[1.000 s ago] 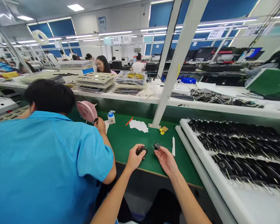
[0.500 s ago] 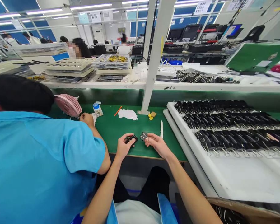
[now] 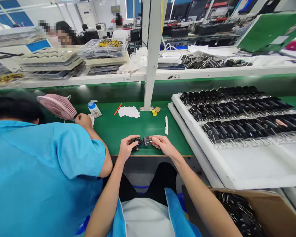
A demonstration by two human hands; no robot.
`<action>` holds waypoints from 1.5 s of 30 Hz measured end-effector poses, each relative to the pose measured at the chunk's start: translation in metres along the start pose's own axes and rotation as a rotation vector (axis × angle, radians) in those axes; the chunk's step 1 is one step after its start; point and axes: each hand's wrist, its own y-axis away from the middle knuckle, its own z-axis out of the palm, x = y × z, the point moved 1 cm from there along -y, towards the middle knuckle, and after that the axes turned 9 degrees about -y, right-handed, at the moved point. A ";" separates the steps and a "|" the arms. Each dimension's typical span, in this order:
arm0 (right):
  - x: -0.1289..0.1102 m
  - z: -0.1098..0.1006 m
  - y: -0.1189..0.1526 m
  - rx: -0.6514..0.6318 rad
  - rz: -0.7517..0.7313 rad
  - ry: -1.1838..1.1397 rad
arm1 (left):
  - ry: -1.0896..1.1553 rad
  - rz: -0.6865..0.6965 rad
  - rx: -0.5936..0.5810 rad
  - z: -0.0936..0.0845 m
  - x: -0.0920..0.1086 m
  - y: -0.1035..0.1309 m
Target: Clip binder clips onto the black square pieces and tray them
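Note:
Near the front edge of the green bench [image 3: 148,126], my left hand [image 3: 127,146] is closed around a small black part [image 3: 138,143] with a rounded face. My right hand [image 3: 161,144] pinches a black binder clip [image 3: 147,141] by its wire handles. The clip's black body points left and lies close beside the black part; whether they touch cannot be made out. A white pen [image 3: 166,125] lies on the bench beyond my right hand. White paper pieces [image 3: 129,112] and an orange stick [image 3: 118,109] are farther back.
A co-worker's blue sleeve [image 3: 81,151] is close on the left, by a pink fan [image 3: 57,106] and a bottle [image 3: 94,109]. At right, a white tray [image 3: 251,164] holds rows of clipped black parts. Below it stands a cardboard box [image 3: 273,210] of clips. A white post [image 3: 151,56] rises behind.
The view has tilted down and shifted, showing more of the box. My right hand has turned the clip more level, its body now nearer the black part in my left hand.

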 end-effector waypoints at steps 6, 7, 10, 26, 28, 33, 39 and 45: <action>0.002 -0.004 0.000 -0.038 -0.045 0.188 | -0.100 0.033 -0.037 0.004 0.002 0.000; 0.001 -0.004 -0.001 -0.042 -0.052 0.194 | -0.127 0.033 -0.053 0.004 0.002 0.000; -0.003 -0.003 -0.001 -0.055 -0.062 0.204 | -0.157 0.050 -0.074 0.005 0.003 0.000; -0.005 -0.003 -0.002 -0.054 -0.081 0.215 | -0.164 0.089 -0.088 0.006 0.006 -0.001; -0.005 0.000 -0.002 -0.024 -0.069 0.203 | -0.166 0.084 -0.093 0.006 0.008 -0.002; -0.014 0.021 0.001 0.036 -0.037 0.146 | -0.195 0.037 -0.083 -0.001 0.007 0.004; -0.042 0.023 0.022 0.161 0.033 0.315 | -0.084 0.039 -0.075 -0.005 -0.002 -0.024; -0.115 -0.022 0.147 0.564 -0.336 -0.163 | 0.101 0.002 0.020 -0.005 0.007 -0.027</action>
